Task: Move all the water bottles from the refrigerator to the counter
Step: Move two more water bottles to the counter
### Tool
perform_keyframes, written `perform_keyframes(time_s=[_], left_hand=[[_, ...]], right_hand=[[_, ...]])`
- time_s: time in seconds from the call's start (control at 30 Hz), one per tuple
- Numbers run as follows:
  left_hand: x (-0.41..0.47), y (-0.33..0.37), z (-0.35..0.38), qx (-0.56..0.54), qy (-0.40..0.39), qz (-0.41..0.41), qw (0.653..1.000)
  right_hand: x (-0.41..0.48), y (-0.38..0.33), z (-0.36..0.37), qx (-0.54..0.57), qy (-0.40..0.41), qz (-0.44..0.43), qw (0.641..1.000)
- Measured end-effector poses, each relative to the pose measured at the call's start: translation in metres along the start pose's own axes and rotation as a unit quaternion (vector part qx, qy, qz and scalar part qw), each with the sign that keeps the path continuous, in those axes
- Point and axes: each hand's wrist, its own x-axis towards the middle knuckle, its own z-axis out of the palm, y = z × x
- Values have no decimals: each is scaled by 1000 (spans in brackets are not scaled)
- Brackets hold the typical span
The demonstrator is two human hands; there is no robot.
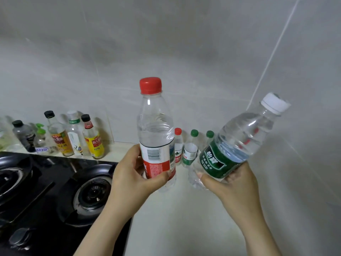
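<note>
Now, clear red-capped bottle (156, 130) upright, white-capped bottle (241, 137) tilted.

The red-capped bottle (156, 130) and the green-labelled bottle (239, 137) are showing clear, glossy plastic, their labels a smooth film. The bench (175, 218) is looking pale, smooth and matt. The hob (55, 163) is gleaming as glossy black glass; the wall tiles (166, 43) are giving a soft sheen.

Only bare skin shows: the left forearm (103, 228) at 7 o'clock and the right forearm (258, 233) at 5 o'clock. The left hand (129, 174) and right hand (234, 183) are bare, with slender fingers.
</note>
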Motion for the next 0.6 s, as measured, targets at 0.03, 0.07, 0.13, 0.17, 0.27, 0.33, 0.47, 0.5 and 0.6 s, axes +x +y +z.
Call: perform_keyframes(time_s=[0.03, 0.07, 0.13, 0.17, 0.27, 0.33, 0.47, 0.5, 0.6], left_hand=[[2, -6, -1, 6, -2, -8, 1000], [4, -11, -1, 13, -5, -15, 1000], [7, -23, -1, 30, -13, -28, 999], [8, -30, -1, 38, -16, -34, 999], [11, -51, 0, 59, -22, -53, 997], [13, -65, 1, 79, -24, -61, 995], [17, -88, 3, 96, -31, -81, 992], [18, -93, 4, 96, -30, -88, 991], [21, -108, 7, 97, -38, -110, 988]], right_hand=[[1, 4, 3, -6, 1, 6, 1000], [3, 9, 5, -11, 3, 13, 1000], [7, 18, 10, -20, 8, 25, 999], [9, 24, 12, -23, 9, 31, 999], [14, 40, 20, -22, 10, 51, 998], [17, 51, 24, -24, 10, 62, 998], [23, 77, 31, -32, 5, 89, 996], [23, 84, 33, -39, 5, 94, 995], [25, 106, 37, -52, 0, 121, 991]])
